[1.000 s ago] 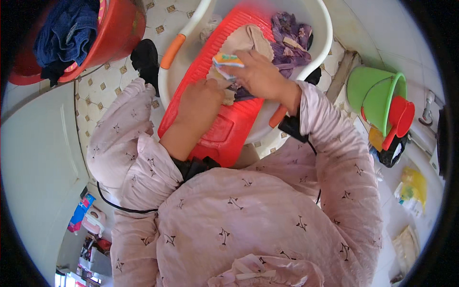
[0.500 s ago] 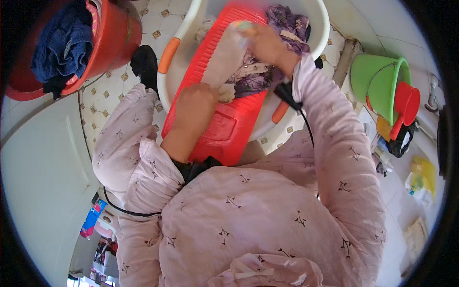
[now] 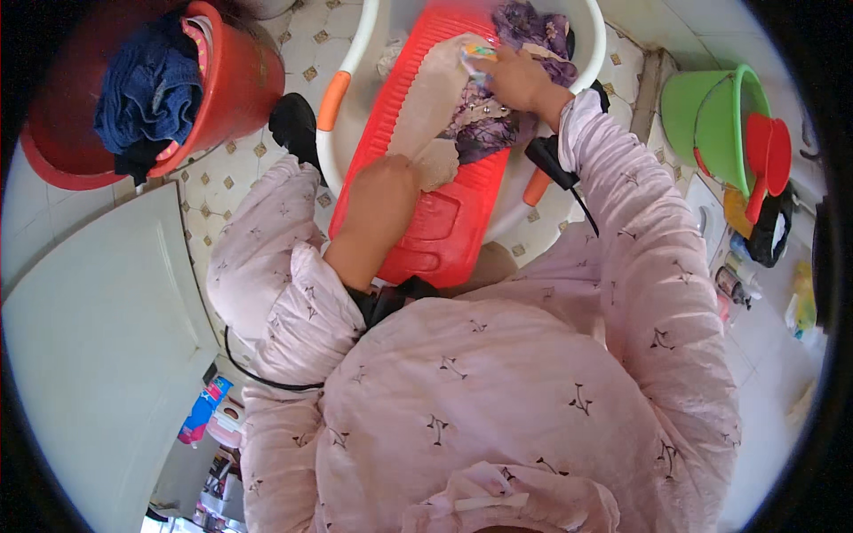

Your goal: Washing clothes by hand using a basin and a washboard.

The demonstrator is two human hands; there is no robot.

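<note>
A red washboard (image 3: pixel 437 233) leans lengthwise in a white tub (image 3: pixel 599 64), its near end towards me. Across its ridges lies a pale beige, scallop-edged part of a garment (image 3: pixel 425 105). The purple patterned cloth (image 3: pixel 487 133) bunches beside it on the board, with more of it beyond my wrist. My left hand (image 3: pixel 384 197) is closed on the near end of the pale cloth, pressing it to the board. In my right hand (image 3: pixel 524 78) is a small orange, white and blue item (image 3: pixel 480 59), held against the cloth's far part; its kind is unclear.
Dark blue clothing (image 3: pixel 147 98) is piled in a red tub (image 3: pixel 259 89) at the far left. A green bucket (image 3: pixel 702 115) with a red dipper (image 3: pixel 768 147) stands at the right. Bottles (image 3: pixel 736 280) sit below it. A pale panel (image 3: pixel 98 329) lies at my left.
The whole scene has shifted slightly to the right in view. My right hand and its item, blurred before, are now sharper, at nearly the same place on the board. My left hand keeps its hold.
</note>
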